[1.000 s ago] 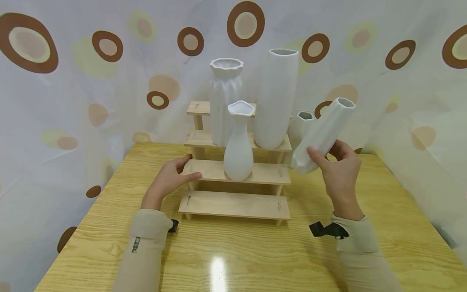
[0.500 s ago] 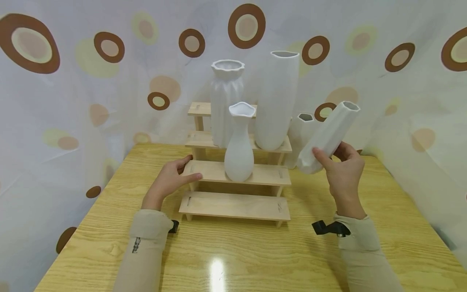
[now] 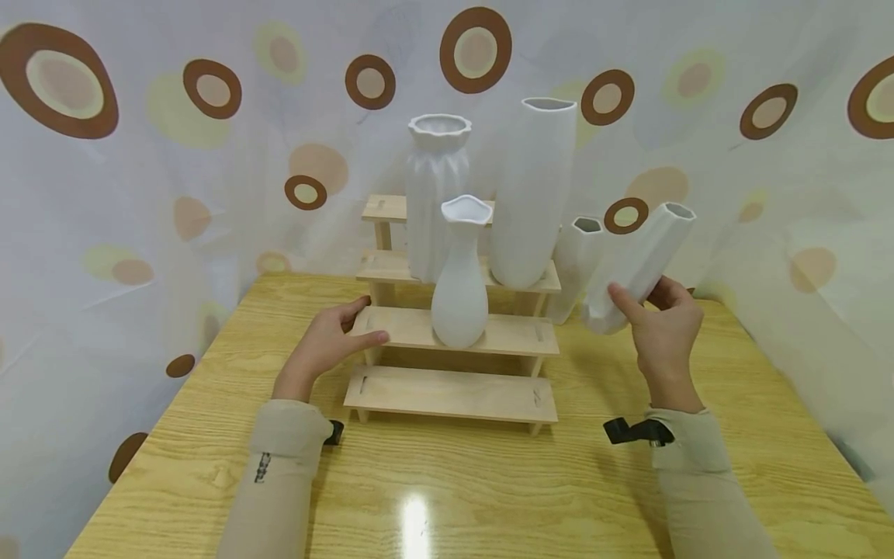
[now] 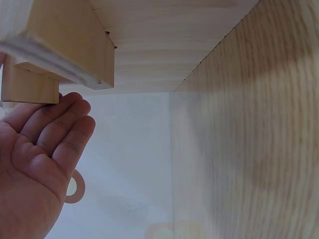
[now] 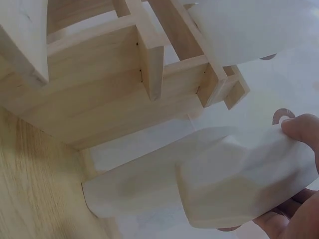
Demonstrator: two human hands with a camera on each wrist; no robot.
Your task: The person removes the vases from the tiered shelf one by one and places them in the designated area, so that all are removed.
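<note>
In the head view my right hand holds a slim white faceted vase, thumb on the near side and fingers behind. The vase is tilted, its mouth up to the right, its base above the table. At the left my left hand grips the end of a stepped wooden stand, thumb over the step's top. The left wrist view shows its long fingers extended beside the wood. On the stand are a small flared vase, a fluted vase and a tall vase.
Another white vase stands on the table right of the stand, partly behind the held one. The stand's lowest step is bare. Wood-grain table lies in front. A dotted cloth wall encloses the back and sides.
My right hand and the held vase have moved a little to the right and slightly down. My left hand stays on the stand.
</note>
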